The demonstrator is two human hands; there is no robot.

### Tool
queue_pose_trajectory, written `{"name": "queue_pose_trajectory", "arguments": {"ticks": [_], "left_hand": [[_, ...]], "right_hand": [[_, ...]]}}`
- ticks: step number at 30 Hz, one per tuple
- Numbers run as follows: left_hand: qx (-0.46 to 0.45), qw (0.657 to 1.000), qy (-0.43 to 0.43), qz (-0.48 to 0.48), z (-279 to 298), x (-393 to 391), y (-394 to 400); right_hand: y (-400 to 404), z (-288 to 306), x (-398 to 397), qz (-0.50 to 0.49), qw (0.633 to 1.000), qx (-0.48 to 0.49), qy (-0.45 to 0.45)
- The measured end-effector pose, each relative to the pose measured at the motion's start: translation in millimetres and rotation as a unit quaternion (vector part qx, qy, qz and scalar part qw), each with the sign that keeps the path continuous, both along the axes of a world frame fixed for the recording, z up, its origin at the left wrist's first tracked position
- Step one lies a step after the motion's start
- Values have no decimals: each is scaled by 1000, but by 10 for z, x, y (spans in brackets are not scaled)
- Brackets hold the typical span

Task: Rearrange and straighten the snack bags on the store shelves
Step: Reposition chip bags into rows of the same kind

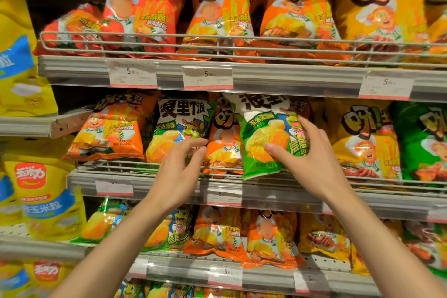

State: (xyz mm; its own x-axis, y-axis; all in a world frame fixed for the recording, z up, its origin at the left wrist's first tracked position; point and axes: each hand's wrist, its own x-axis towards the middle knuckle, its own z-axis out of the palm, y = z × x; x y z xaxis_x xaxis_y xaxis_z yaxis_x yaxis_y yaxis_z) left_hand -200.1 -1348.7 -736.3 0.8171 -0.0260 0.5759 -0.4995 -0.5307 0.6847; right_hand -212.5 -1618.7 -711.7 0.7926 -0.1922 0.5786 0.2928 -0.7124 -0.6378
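1. Nearest the camera, both of my forearms rise from the bottom edge, cut off below the elbow.
2. Far left, yellow bags point(36, 203) on the neighbouring shelves are blurred and cropped by the frame; their print cannot be read.
3. Left hand point(180, 172): fingers spread and only lightly bent, holding nothing. The fingertips point(198, 143) reach to the lower right corner of the white-and-green bag point(179, 128) on the middle shelf point(145, 182) and the left edge of the narrow orange bag point(223, 143) beside it. Whether they actually touch either bag, I cannot tell.
4. That orange bag is squeezed between two green-and-white bags, so only a strip of its front shows; its top is tucked under the upper shelf rail.
5. Right hand point(304, 155): fingers curled round the green corn-flavour bag point(263, 138), thumb on the front face, the other fingers wrapped over its right edge. The hand hides the bag's lower right print.
6. This gripped bag sits tilted at the middle shelf front, its bottom edge hanging over the wire guard point(121, 164), its top covered by the price strip above.
7. Right of it, a yellow bag point(362, 143) and a dark green bag point(423, 143) stand upright; the green one is cut off by the frame edge.
8. Price tags point(208, 77) show a "5" only; the smaller digits are illegible.
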Motion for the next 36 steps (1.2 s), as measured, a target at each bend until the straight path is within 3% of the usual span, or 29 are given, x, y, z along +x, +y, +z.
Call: {"name": "queue_pose_trajectory", "arguments": {"ticks": [3,5,11,19,21,23,27,30,36], "left_hand": [[-124,980,104,-114,97,-77,-231],[-149,971,137,-127,109,-99,-317],[-169,970,132,-116,13,-134,-274],[-100,979,118,-134,-58,-258,-27],[-105,987,85,-86,-27,-256,163],[-83,995,27,38,-21,-188,439],[2,955,-43,292,-3,-22,1011],[23,939,18,344,23,116,1265],[-27,918,108,381,56,359,1524]], "right_hand": [[140,-45,-141,37,999,-23,15],[211,-97,-229,72,996,-30,33],[249,-180,-337,128,987,92,44],[479,-296,-240,179,958,187,120],[552,-307,-208,174,956,207,112],[603,-312,-190,171,955,217,106],[675,-324,-159,172,954,223,103],[756,-317,-144,178,951,232,105],[836,-293,-113,189,947,235,109]]}}
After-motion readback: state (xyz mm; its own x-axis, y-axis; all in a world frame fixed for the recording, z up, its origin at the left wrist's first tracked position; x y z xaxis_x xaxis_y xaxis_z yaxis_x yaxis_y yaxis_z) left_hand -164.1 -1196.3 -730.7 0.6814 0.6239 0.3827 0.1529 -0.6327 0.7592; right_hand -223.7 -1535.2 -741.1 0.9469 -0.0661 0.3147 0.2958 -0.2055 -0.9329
